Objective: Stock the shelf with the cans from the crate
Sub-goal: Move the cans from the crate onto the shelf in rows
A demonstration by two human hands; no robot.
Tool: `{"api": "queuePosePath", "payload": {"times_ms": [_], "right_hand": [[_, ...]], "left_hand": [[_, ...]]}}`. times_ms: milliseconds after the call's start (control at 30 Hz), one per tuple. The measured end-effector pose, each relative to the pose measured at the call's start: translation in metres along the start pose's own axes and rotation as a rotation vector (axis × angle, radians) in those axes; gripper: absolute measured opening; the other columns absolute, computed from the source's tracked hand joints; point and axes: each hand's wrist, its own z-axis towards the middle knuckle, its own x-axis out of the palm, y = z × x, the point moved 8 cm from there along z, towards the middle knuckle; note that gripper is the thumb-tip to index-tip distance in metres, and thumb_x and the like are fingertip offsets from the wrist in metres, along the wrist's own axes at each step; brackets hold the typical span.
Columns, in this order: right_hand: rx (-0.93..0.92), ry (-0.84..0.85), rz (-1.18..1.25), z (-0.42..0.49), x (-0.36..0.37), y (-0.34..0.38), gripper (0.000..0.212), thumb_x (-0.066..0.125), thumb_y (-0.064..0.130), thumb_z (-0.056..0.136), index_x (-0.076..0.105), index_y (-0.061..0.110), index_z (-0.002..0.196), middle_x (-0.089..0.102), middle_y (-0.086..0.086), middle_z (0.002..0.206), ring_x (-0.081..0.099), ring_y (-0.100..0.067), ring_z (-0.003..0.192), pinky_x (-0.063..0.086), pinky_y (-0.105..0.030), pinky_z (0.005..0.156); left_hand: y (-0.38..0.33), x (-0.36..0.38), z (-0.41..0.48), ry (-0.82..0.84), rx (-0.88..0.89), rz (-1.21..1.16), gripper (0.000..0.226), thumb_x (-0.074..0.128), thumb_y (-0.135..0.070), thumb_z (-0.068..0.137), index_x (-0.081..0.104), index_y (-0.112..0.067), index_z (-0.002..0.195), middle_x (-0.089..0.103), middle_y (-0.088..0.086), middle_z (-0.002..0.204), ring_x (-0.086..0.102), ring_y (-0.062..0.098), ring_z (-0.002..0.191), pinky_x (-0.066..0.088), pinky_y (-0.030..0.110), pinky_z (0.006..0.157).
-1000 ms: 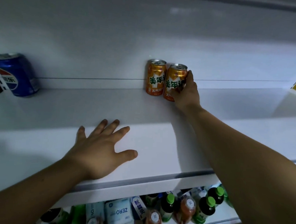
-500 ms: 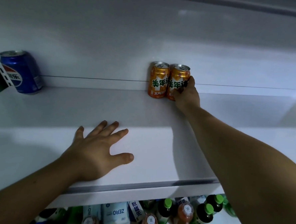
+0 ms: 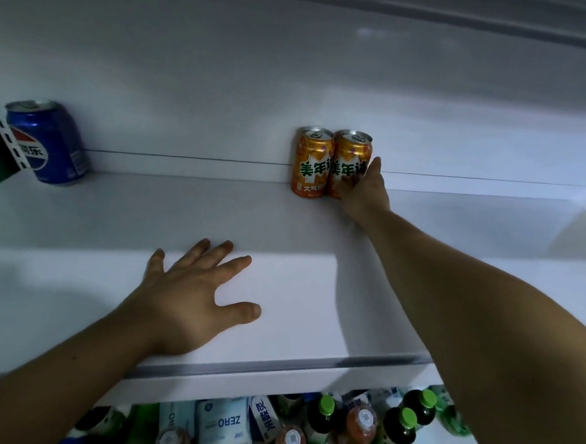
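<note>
At 12 o'clock, hard against the back wall [image 3: 224, 80], your right hand [image 3: 363, 192] grasps the right can [image 3: 351, 150], fingers curled round its lower front. It holds the can flush against the left can [image 3: 310, 161], probably so the row starts tight and the front stays free for more. Your left hand [image 3: 191, 298] lies flat and released on the shelf [image 3: 314, 291] at 7 o'clock, likely bracing your long reach. A blue can [image 3: 47, 141] stands well apart at 10 o'clock; bottles [image 3: 358, 428] fill the tier below at 6. The crate is out of view.
</note>
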Motion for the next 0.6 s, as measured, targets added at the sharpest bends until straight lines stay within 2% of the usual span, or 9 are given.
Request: {"api": "queuePosePath", "payload": {"times_ms": [100, 167, 300, 367, 433, 500, 600], "right_hand": [[0.016, -0.011, -0.114, -0.019, -0.018, -0.008, 0.085, 0.055, 0.045, 0.093, 0.005, 0.014, 0.154, 0.022, -0.010, 0.158, 0.029, -0.030, 0.141, 0.030, -0.040, 0.110], [-0.013, 0.007, -0.239, -0.038, -0.033, -0.010, 0.082, 0.055, 0.046, 0.093, 0.011, 0.011, 0.154, 0.023, -0.012, 0.157, 0.029, -0.030, 0.142, 0.029, -0.037, 0.111], [0.004, 0.082, -0.422, -0.094, -0.083, -0.017, 0.077, 0.052, 0.052, 0.093, 0.020, 0.014, 0.153, 0.029, -0.010, 0.155, 0.034, -0.030, 0.139, 0.032, -0.036, 0.109], [0.010, 0.083, -0.459, -0.122, -0.118, -0.023, 0.076, 0.052, 0.052, 0.093, 0.023, 0.013, 0.152, 0.036, -0.012, 0.152, 0.040, -0.031, 0.135, 0.034, -0.036, 0.108], [0.055, 0.070, -0.486, -0.153, -0.160, -0.035, 0.075, 0.052, 0.050, 0.094, 0.024, 0.013, 0.151, 0.040, -0.013, 0.150, 0.043, -0.031, 0.132, 0.036, -0.035, 0.104], [0.112, 0.053, -0.518, -0.183, -0.199, -0.050, 0.074, 0.052, 0.050, 0.094, 0.025, 0.013, 0.152, 0.042, -0.012, 0.148, 0.045, -0.031, 0.129, 0.037, -0.034, 0.101], [0.219, 0.005, -0.577, -0.238, -0.258, -0.082, 0.072, 0.052, 0.050, 0.094, 0.027, 0.014, 0.151, 0.039, -0.012, 0.150, 0.047, -0.030, 0.127, 0.039, -0.033, 0.098]], "left_hand": [[-0.002, -0.002, -0.001, 0.018, 0.016, -0.016, 0.111, -0.005, -0.098, 0.043, -0.001, -0.053, 0.145, -0.017, -0.029, 0.147, -0.015, 0.003, 0.144, -0.011, 0.051, 0.116], [-0.002, -0.004, -0.002, 0.034, 0.009, -0.032, 0.095, 0.012, -0.089, 0.060, 0.003, -0.050, 0.146, -0.010, -0.022, 0.155, -0.011, 0.007, 0.145, -0.009, 0.053, 0.115], [-0.005, -0.008, -0.009, 0.047, 0.005, -0.055, 0.080, 0.034, -0.078, 0.078, 0.011, -0.046, 0.148, -0.001, -0.015, 0.159, -0.004, 0.011, 0.147, -0.003, 0.053, 0.116], [-0.022, -0.014, -0.010, 0.036, 0.026, -0.096, 0.080, 0.044, -0.074, 0.081, 0.016, -0.041, 0.149, 0.005, -0.011, 0.160, 0.003, 0.013, 0.147, 0.004, 0.051, 0.117], [-0.064, -0.020, -0.011, 0.031, 0.108, -0.143, 0.088, 0.050, -0.074, 0.073, 0.023, -0.037, 0.148, 0.014, -0.006, 0.159, 0.015, 0.014, 0.146, 0.015, 0.046, 0.118], [-0.125, -0.022, -0.016, 0.047, 0.236, -0.204, 0.084, 0.058, -0.066, 0.076, 0.028, -0.034, 0.147, 0.019, -0.005, 0.158, 0.027, 0.015, 0.142, 0.022, 0.039, 0.116], [-0.231, -0.010, -0.036, 0.089, 0.468, -0.208, 0.075, 0.060, -0.055, 0.083, 0.030, -0.031, 0.147, 0.024, -0.006, 0.157, 0.027, 0.015, 0.142, 0.024, 0.032, 0.115]]}}
